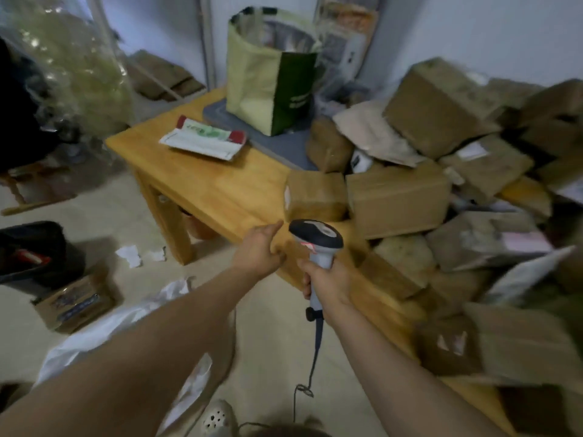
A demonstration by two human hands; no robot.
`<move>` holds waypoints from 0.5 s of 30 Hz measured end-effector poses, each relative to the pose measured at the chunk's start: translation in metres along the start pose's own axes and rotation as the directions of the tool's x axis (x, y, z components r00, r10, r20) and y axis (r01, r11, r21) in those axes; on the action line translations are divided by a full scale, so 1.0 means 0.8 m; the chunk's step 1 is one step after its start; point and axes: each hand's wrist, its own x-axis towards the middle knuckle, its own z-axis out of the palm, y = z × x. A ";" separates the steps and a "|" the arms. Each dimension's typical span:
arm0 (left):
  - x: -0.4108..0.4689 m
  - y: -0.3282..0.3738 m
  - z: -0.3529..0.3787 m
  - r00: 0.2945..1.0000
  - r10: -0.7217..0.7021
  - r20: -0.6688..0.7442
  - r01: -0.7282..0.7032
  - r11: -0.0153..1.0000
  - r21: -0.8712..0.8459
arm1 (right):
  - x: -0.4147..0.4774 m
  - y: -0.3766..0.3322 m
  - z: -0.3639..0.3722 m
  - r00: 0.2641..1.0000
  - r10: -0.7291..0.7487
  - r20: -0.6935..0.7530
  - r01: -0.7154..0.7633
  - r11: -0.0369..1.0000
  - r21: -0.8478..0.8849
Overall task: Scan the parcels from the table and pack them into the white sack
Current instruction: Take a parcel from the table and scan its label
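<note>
My right hand (328,283) grips the handle of a grey and black barcode scanner (317,239), whose head points at the brown parcels. Several brown cardboard parcels (399,201) are heaped on the right half of the wooden table (217,193). A small brown parcel (315,195) stands nearest the scanner. My left hand (260,252) hovers at the table's front edge, fingers loosely curled and thumb out, holding nothing. The white sack (126,320) lies on the floor under my left forearm, partly hidden.
A green and cream bag (271,74) stands on a grey mat at the table's back. A white and green packet (205,140) lies on the table's left part. On the floor sit a small box (79,302), a black case (31,250) and paper scraps (131,255).
</note>
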 end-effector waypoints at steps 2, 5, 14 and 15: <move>0.021 0.049 0.008 0.997 0.081 0.002 -0.081 0.997 -0.002 | -0.002 -0.018 -0.041 0.996 -0.045 -0.073 0.046 0.999 0.017; 0.054 0.116 0.023 0.988 0.157 0.009 -0.156 0.986 -0.060 | -0.003 -0.041 -0.103 0.983 -0.075 -0.166 0.087 0.994 0.066; 0.136 0.236 0.038 0.810 -0.312 0.496 0.578 0.291 -0.762 | 0.002 -0.049 -0.211 0.963 -0.089 -0.255 0.149 0.963 0.227; 0.136 0.238 0.039 0.778 -0.303 0.551 0.620 0.224 -0.752 | 0.004 -0.046 -0.215 0.965 -0.079 -0.252 0.139 0.963 0.230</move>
